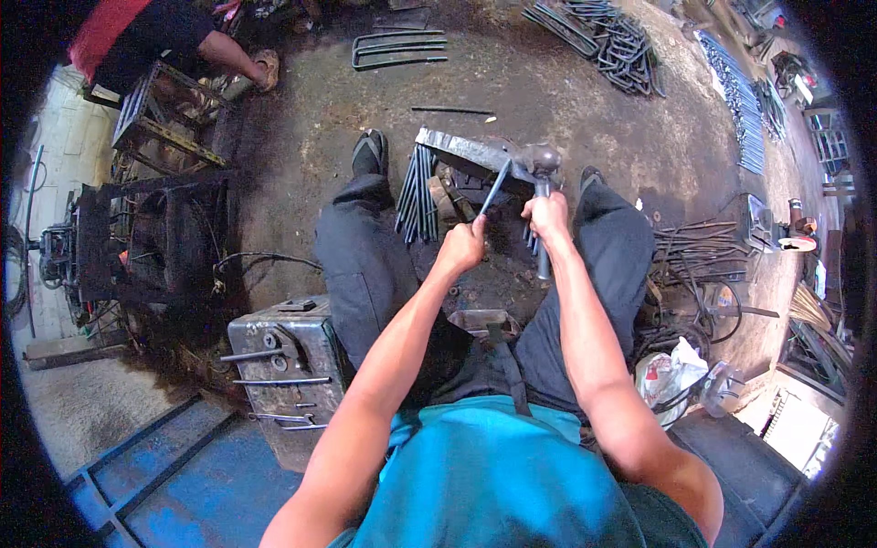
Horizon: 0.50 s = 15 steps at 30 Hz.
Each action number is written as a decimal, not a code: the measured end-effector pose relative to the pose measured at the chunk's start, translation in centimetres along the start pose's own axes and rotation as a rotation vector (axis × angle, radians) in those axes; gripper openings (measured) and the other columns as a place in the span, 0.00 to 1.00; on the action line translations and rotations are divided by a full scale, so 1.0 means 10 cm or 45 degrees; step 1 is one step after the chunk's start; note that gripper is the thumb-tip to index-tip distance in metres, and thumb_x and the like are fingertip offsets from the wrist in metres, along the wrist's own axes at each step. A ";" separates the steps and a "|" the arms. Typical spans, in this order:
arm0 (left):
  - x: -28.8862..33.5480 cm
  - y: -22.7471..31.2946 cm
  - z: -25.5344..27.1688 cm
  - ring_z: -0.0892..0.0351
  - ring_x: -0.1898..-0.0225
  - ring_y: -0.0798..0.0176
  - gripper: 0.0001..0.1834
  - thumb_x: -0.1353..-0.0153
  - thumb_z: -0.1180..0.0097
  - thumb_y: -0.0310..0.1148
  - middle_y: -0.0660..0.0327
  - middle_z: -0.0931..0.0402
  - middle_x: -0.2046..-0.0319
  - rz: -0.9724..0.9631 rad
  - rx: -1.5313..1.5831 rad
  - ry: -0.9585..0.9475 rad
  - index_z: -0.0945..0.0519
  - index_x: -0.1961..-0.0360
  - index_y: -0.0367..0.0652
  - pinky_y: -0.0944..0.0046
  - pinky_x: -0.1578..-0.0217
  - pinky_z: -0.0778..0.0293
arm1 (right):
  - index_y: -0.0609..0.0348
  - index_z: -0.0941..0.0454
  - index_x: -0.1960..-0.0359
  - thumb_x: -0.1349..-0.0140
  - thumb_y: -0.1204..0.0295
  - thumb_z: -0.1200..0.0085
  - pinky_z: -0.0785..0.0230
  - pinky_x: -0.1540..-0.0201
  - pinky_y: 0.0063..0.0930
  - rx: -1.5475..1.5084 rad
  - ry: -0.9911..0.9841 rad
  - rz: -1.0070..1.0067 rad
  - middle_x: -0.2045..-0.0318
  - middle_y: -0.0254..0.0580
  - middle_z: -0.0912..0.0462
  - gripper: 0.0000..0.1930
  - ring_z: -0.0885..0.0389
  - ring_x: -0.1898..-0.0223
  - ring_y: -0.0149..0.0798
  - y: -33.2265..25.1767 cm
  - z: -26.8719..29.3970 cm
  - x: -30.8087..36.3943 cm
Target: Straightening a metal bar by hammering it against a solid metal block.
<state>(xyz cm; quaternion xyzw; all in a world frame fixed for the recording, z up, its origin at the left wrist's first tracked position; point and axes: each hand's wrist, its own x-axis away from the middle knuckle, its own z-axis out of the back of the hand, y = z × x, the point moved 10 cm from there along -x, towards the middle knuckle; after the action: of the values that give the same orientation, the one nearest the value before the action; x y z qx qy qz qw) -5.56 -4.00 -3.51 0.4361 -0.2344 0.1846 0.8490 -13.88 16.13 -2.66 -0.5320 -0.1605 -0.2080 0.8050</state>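
My left hand (463,245) is closed around the lower end of a metal rod (496,189). The rod's far end meets the edge of a worn steel anvil (457,146) between my knees. In my right hand (548,216) is a ball-peen hammer (545,161), gripped by its handle with the end sticking out below my fist. Its head is over the anvil's right end, and I cannot tell whether it touches. Several straight rods (417,196) lean against the anvil's left side. More rod ends show partly behind my right hand.
Bent U-shaped rods (398,47) lie on the floor ahead, and a pile of bent rods (626,50) is at far right. Beside my left leg stands a metal box (290,365) with tools on it. Another person's arm (233,57) shows at upper left, near a metal frame (146,119).
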 end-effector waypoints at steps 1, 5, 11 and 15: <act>0.04 -0.01 0.04 0.26 0.53 0.31 0.37 0.31 0.66 0.56 0.28 0.25 0.64 -0.020 0.009 0.021 0.19 0.63 0.28 0.42 0.50 0.31 | 0.59 0.31 0.80 0.59 0.82 0.47 0.47 0.90 0.28 -0.169 -0.043 -0.043 0.89 0.35 0.32 0.06 0.37 0.93 0.31 0.01 -0.07 0.07; 0.04 -0.05 0.04 0.26 0.54 0.29 0.39 0.31 0.66 0.57 0.28 0.25 0.65 0.010 0.009 0.043 0.21 0.65 0.25 0.42 0.52 0.31 | 0.58 0.34 0.80 0.57 0.83 0.48 0.48 0.90 0.27 -0.456 -0.132 -0.050 0.89 0.33 0.35 0.08 0.40 0.94 0.29 -0.24 -0.10 0.37; 0.12 0.19 0.13 0.26 0.53 0.31 0.35 0.30 0.66 0.53 0.28 0.26 0.65 -0.037 0.004 0.065 0.19 0.63 0.27 0.41 0.50 0.31 | 0.58 0.35 0.78 0.59 0.85 0.47 0.46 0.88 0.23 -0.813 -0.224 0.526 0.87 0.33 0.34 0.10 0.37 0.91 0.28 -1.39 0.25 0.85; 0.04 -0.02 0.08 0.26 0.53 0.30 0.36 0.31 0.65 0.54 0.28 0.25 0.63 0.012 -0.047 0.084 0.20 0.65 0.25 0.41 0.51 0.30 | 0.59 0.33 0.76 0.60 0.85 0.46 0.46 0.88 0.25 -0.637 -0.251 0.457 0.86 0.34 0.32 0.11 0.34 0.90 0.29 -1.17 -0.02 0.60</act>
<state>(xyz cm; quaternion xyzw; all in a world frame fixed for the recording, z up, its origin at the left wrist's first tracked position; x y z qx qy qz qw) -5.28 -4.73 -3.00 0.4128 -0.2117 0.1987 0.8633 -14.63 10.92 9.42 -0.7507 -0.0851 -0.0432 0.6537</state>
